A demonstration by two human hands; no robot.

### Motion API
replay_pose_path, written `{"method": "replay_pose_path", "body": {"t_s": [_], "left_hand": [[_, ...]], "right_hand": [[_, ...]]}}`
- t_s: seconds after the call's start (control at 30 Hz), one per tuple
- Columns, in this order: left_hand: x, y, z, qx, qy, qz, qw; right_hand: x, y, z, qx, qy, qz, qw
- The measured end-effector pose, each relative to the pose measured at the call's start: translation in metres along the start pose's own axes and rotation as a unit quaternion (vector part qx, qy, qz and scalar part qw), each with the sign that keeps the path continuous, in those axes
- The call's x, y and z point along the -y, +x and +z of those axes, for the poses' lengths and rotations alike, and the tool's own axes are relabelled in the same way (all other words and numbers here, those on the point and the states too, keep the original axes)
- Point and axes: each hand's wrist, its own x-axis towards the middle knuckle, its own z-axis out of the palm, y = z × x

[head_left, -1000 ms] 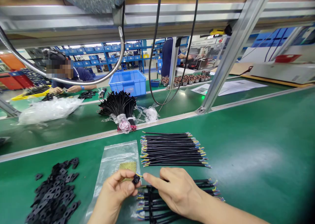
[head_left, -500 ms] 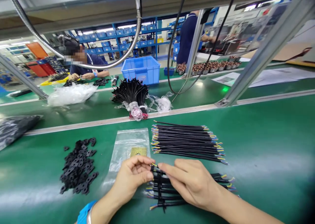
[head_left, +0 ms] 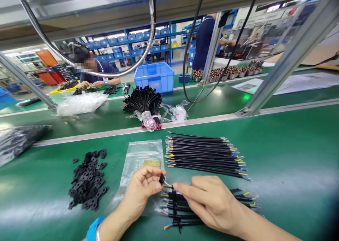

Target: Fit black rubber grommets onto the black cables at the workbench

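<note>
L hand (head_left: pixel 144 188): pinches blk part (head_left: pixel 162 179), grip narrow.
R hand (head_left: pixel 212 202): holds cable end (head_left: pixel 172 187), w/ wires betw. hands.
Cable row (head_left: pixel 203 152): beyond hands.

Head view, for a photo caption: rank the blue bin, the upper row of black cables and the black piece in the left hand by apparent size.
1. Upper row of black cables
2. Blue bin, though farther away
3. Black piece in the left hand
</note>
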Motion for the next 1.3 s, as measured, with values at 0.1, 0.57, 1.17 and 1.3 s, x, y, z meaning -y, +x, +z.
{"method": "replay_pose_path", "body": {"t_s": [0.1,0.57,1.17,1.3], "left_hand": [[0.000,-0.001,-0.003,-0.002,0.015,-0.005,1.000],[-0.005,-0.006,0.010,-0.044,0.034,-0.024,0.998],[0.003,-0.007,0.002,0.006,0.097,-0.001,0.995],[0.004,-0.006,0.002,-0.021,0.083,-0.001,0.996]], "right_hand": [[-0.001,-0.002,0.000,-0.004,0.004,0.007,1.000],[0.002,0.003,-0.007,-0.001,0.006,0.041,0.999],[0.004,0.004,-0.012,-0.041,-0.075,0.024,0.996],[0.007,0.006,-0.011,-0.031,-0.077,0.009,0.997]]}}
